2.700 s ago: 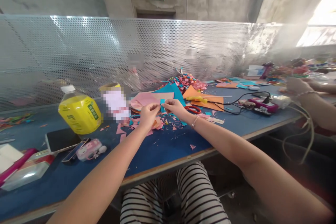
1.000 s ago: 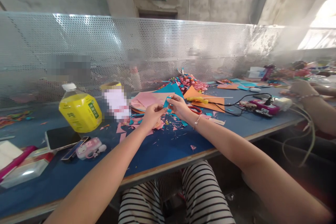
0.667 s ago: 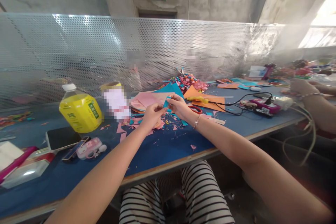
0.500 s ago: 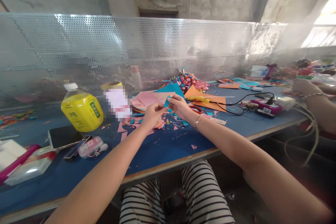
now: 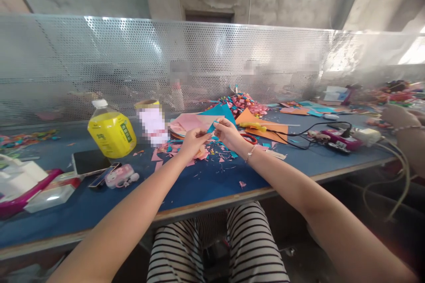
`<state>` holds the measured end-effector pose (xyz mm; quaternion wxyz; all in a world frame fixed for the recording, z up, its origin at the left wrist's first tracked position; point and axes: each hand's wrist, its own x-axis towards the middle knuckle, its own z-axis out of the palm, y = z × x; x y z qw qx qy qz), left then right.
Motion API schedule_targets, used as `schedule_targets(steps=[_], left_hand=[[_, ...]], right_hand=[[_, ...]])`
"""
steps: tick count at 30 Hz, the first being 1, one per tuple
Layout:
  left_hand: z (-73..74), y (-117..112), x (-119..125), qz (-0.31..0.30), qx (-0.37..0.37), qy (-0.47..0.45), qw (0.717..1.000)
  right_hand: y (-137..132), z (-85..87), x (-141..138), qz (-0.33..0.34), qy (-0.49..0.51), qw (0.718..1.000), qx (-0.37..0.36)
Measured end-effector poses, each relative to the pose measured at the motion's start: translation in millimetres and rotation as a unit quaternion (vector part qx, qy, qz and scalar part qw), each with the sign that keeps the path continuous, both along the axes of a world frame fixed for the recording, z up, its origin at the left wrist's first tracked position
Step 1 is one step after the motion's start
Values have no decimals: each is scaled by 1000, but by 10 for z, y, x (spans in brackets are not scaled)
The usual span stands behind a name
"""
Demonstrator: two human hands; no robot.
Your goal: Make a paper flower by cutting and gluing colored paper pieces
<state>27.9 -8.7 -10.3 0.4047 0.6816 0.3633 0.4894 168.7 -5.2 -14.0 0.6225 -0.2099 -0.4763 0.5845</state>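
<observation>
Between my two hands is a small piece of blue paper [image 5: 211, 128], pinched at its edges. My left hand [image 5: 195, 140] grips its left side with thumb and fingertips. My right hand [image 5: 227, 132] pinches the other side, a thin bracelet on its wrist. Beneath and around them lie pink and blue paper scraps [image 5: 171, 149]. Just behind are stacked pink sheets [image 5: 187, 123], a blue sheet [image 5: 223, 111] and an orange sheet [image 5: 248, 117]. Red-handled scissors [image 5: 249, 138] lie partly hidden by my right hand. A yellow-handled tool with a cord [image 5: 252, 126] rests on the orange sheet.
A yellow drink bottle [image 5: 112, 132], a phone [image 5: 90, 162] and a pink case [image 5: 121, 176] stand at left. Colourful paper pieces [image 5: 244, 105] are heaped behind, before a perforated metal screen [image 5: 199, 53]. Cables and a purple power strip [image 5: 343, 143] lie right, near another person's arm [image 5: 407, 130].
The view has turned slightly left, so the surroundings sit farther right. Both hands stay together on the blue paper, with only slight finger movement.
</observation>
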Motion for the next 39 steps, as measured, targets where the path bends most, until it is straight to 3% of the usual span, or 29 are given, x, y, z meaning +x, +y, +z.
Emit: schedule_targets(steps=[11, 21, 33, 35, 37, 39], left_hand=[[-2, -10, 30, 9, 8, 10, 1000], [24, -33, 32, 39, 22, -13, 999], [42, -34, 36, 72, 82, 29, 994], [64, -58, 33, 77, 85, 38, 993], [88, -81, 27, 79, 83, 47, 992], [103, -90, 16, 80, 78, 49, 993]], right_hand=[[-11, 4, -1, 14, 26, 999, -14], [54, -44, 37, 37, 51, 995, -72], [39, -34, 3, 19, -2, 999, -49], [33, -35, -2, 9, -27, 999, -31], [36, -32, -3, -26, -118, 993, 13], [62, -22, 24, -91, -291, 949, 80]])
